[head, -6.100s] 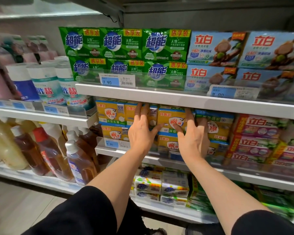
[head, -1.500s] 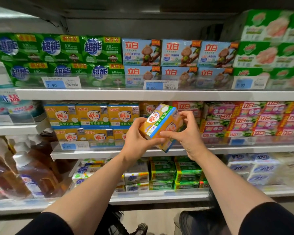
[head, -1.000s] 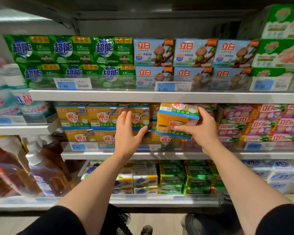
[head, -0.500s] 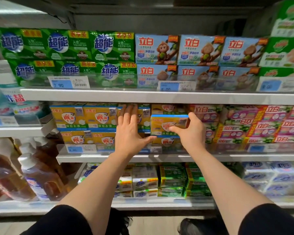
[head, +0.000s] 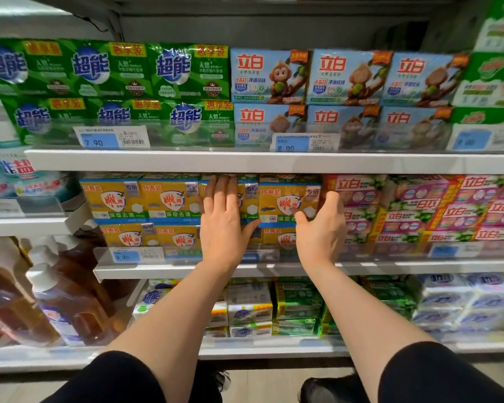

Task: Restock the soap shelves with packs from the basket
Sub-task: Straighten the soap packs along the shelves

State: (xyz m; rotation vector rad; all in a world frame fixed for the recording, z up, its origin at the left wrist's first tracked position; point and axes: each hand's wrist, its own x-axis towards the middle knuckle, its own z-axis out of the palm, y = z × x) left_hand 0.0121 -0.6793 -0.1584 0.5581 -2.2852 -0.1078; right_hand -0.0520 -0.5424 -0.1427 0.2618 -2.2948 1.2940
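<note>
A yellow soap pack (head: 282, 200) stands upright in the top row of yellow packs on the middle shelf (head: 390, 266). My right hand (head: 322, 234) grips its right end, thumb on the front and fingers curled round the side next to the red packs. My left hand (head: 223, 225) lies flat and open against the neighbouring yellow packs (head: 169, 199), fingers pointing up. A lower row of the same yellow packs (head: 175, 237) sits beneath. The basket is out of view.
Green packs (head: 172, 71) and blue monkey packs (head: 269, 77) fill the top shelf. Red and pink packs (head: 419, 205) crowd the right of the middle shelf. Brown bottles (head: 64, 298) stand lower left. Mixed soap packs (head: 297, 303) line the bottom shelf.
The yellow pack in my right hand has gone from tilted in front of the shelf into the top row, front face out. My left hand stays flat on the packs beside it.
</note>
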